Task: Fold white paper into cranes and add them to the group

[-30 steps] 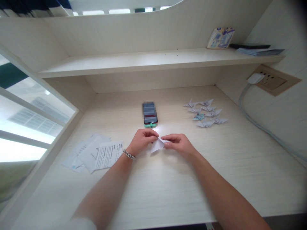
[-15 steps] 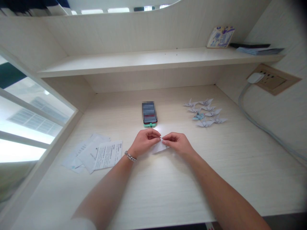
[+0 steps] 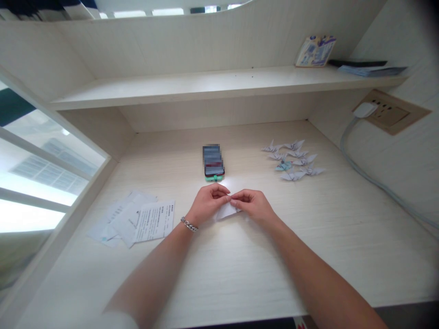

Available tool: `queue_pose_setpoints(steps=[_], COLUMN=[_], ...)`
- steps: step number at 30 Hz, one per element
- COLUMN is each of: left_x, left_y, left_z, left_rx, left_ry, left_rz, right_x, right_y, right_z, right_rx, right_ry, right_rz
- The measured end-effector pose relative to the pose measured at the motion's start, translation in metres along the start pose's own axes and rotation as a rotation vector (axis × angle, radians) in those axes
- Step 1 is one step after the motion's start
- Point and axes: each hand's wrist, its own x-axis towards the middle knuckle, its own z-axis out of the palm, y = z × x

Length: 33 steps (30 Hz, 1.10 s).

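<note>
A small folded piece of white paper (image 3: 227, 211) rests on the pale wooden desk (image 3: 240, 269) between my two hands. My left hand (image 3: 206, 203), with a chain bracelet at the wrist, pinches the paper's upper left edge with closed fingers. Pinching the same paper from the right is my right hand (image 3: 254, 205), its fingertips nearly touching those of the left. Most of the paper is hidden under my fingers.
A phone (image 3: 213, 161) lies just behind my hands. Several folded paper cranes (image 3: 292, 160) sit at the back right. Printed sheets (image 3: 137, 221) lie at the left. A wall socket with a plug and cable (image 3: 364, 111) is on the right; a shelf (image 3: 212, 86) runs above.
My hands have drawn closer together over the paper, and the paper has been pressed lower and flatter onto the desk.
</note>
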Motion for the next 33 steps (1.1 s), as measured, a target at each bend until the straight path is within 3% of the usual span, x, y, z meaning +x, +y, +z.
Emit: queue_pose_setpoints(steps=[11,19,33], left_x=[0.0023,0.0001,0.0002], left_y=[-0.0007,-0.0005,-0.0015], left_z=[-0.0013,0.0004,0.0006], left_rx=[-0.045,-0.050,-0.052], left_ry=[0.023,0.011,0.023], left_rz=[-0.101,-0.014,-0.036], right_x=[0.0021,0.0010,0.0006], right_y=[0.0043,0.0021,0.0018], right_z=[-0.0019,-0.0004,-0.0016], right_rx=[0.021,0.014,0.019], right_ry=[0.028,0.037,0.048], right_rz=[0.027,0.020,0.013])
